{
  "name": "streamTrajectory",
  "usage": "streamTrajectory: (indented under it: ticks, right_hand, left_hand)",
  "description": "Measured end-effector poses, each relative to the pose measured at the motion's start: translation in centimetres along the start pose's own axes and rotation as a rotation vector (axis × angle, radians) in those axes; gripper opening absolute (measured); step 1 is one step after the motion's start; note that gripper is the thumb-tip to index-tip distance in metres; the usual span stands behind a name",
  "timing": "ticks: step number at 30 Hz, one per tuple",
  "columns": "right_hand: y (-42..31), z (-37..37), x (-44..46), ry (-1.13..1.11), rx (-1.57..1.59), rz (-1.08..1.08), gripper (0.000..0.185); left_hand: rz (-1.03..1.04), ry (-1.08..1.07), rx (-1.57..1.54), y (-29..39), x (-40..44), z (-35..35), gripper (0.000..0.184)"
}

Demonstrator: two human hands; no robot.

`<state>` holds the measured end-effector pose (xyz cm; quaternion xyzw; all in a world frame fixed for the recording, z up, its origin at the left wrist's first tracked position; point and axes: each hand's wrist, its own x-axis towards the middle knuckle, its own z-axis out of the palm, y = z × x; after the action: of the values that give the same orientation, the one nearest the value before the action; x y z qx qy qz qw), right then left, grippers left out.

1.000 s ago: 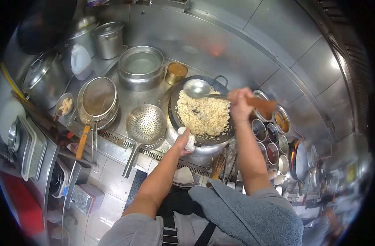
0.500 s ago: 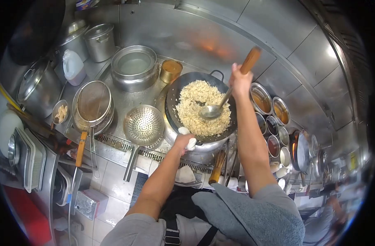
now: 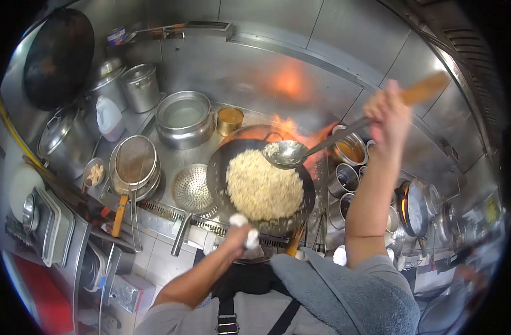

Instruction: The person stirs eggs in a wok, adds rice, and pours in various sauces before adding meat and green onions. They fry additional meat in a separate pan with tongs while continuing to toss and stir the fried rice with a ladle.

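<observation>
A black wok (image 3: pixel 215 173) full of pale fried rice (image 3: pixel 264 187) is tilted toward me, with flames (image 3: pixel 289 125) behind its far rim. My left hand (image 3: pixel 238 240) is closed around a white cloth (image 3: pixel 251 239) at the wok's near edge; the rim or handle under it is hidden. Up to the right, my right hand (image 3: pixel 388 114) grips the ladle (image 3: pixel 336 134) by its long handle, near the wooden end. The ladle's metal bowl hangs over the far right part of the rice, with a few grains in it.
Left of the wok lie a perforated strainer (image 3: pixel 195 188) and a mesh sieve (image 3: pixel 135 160). Behind are a water pot (image 3: pixel 182 114) and an open can (image 3: pixel 230 120). Sauce containers (image 3: pixel 349 149) stand at the right, near a second pan (image 3: pixel 416 207) with flames. A person's arm (image 3: pixel 469 273) shows far right.
The wok has tipped and moved nearer to me, and flames have appeared behind it. The ladle has lifted off the rice, my right hand moving right. My left hand has moved down and left.
</observation>
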<state>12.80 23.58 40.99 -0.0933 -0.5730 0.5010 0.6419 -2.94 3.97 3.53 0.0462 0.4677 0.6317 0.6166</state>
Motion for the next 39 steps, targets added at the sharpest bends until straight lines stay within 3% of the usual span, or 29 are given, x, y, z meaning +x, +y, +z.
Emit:
streamTrajectory:
  ticks: [3,5,6,8,11,13,14,16,17,19,20,22,23,27,28,29,31,33,34,35,37,39]
  right_hand:
    - [-1.6,-1.8,-3.0,-0.090,0.172,-0.018,0.027]
    - [6.9,-1.8,-4.8,0.154,0.097,0.225,0.021]
    - [12.6,-1.0,-6.0,0.342,-0.262,0.427,0.018]
    - [21.5,-3.0,-8.3,0.183,-0.136,0.299,0.022]
    - [17.2,-3.7,-3.0,0.146,-0.247,0.179,0.027]
    - [9.3,-1.5,-1.0,0.206,-0.095,0.214,0.031]
    - [5.9,-0.8,-0.5,0.197,-0.097,0.205,0.033]
    - [3.0,-1.2,-0.8,0.101,-0.065,0.184,0.033]
    - [2.8,-1.6,-1.5,0.024,-0.019,0.155,0.033]
    - [7.8,-0.6,-4.0,0.182,-0.119,0.253,0.029]
    - [12.9,-0.3,-5.3,0.333,-0.358,0.354,0.025]
    - [19.8,-2.6,-6.6,0.222,-0.093,0.362,0.023]
    - [18.6,-2.6,-5.7,0.216,-0.100,0.356,0.023]
    - [7.8,-0.9,-0.1,0.216,-0.177,0.142,0.031]
    - [5.1,-0.8,0.6,0.185,-0.131,0.127,0.032]
    - [3.8,-1.0,0.7,0.154,-0.089,0.118,0.032]
    - [5.2,-1.8,-1.3,0.109,-0.111,0.148,0.033]
    - [11.1,-2.3,-3.3,0.149,-0.109,0.238,0.033]
    - [17.5,-2.3,-5.1,0.388,-0.592,0.315,0.028]
    - [20.9,-2.6,-7.6,0.294,-0.162,0.305,0.023]
    - [21.0,-3.7,-5.2,0.215,-0.067,0.229,0.022]
    - [18.5,-4.5,-3.0,0.158,-0.157,0.221,0.023]
  left_hand:
    - [0.001,-0.001,-0.025,1.0,-0.1,1.7,0.024]
    - [-0.063,-0.033,-0.011,1.6,5.3,3.0,0.014]
    - [-0.046,-0.026,0.045,0.3,7.3,2.0,0.014]
    - [0.006,-0.046,0.141,-3.0,8.9,-1.1,0.014]
    - [0.085,-0.032,0.122,-8.1,4.1,-7.4,0.021]
    - [-0.020,-0.025,0.313,-8.4,0.3,-10.7,0.025]
    - [-0.020,-0.028,0.305,-6.8,-1.0,-8.9,0.025]
    - [-0.044,-0.023,-0.037,-2.7,-2.4,-2.9,0.024]
    - [-0.051,-0.027,-0.041,-1.1,0.4,-0.9,0.018]
    - [-0.070,-0.027,-0.115,1.5,4.2,3.7,0.013]
    - [-0.083,-0.035,-0.046,0.5,6.9,3.2,0.015]
    - [-0.002,-0.087,0.070,-5.1,9.5,-2.3,0.017]
    - [0.096,-0.130,0.183,-7.5,9.4,-4.6,0.019]
    - [0.102,0.003,0.314,-5.6,-2.1,-6.6,0.035]
    - [0.103,-0.042,0.051,-5.3,-2.2,-5.5,0.032]
    - [-0.005,0.111,0.127,-1.6,-3.3,-2.0,0.025]
    - [-0.045,0.001,-0.050,0.6,2.3,1.0,0.014]
    - [-0.086,-0.021,-0.018,1.4,6.5,3.1,0.018]
    - [-0.010,0.039,0.170,-1.6,9.9,1.3,0.022]
    - [0.069,0.097,0.361,-4.5,11.9,-0.8,0.026]
    - [0.077,0.158,0.496,-0.2,0.3,1.1,0.030]
    - [0.325,-0.008,0.184,-6.0,2.2,-2.7,0.028]
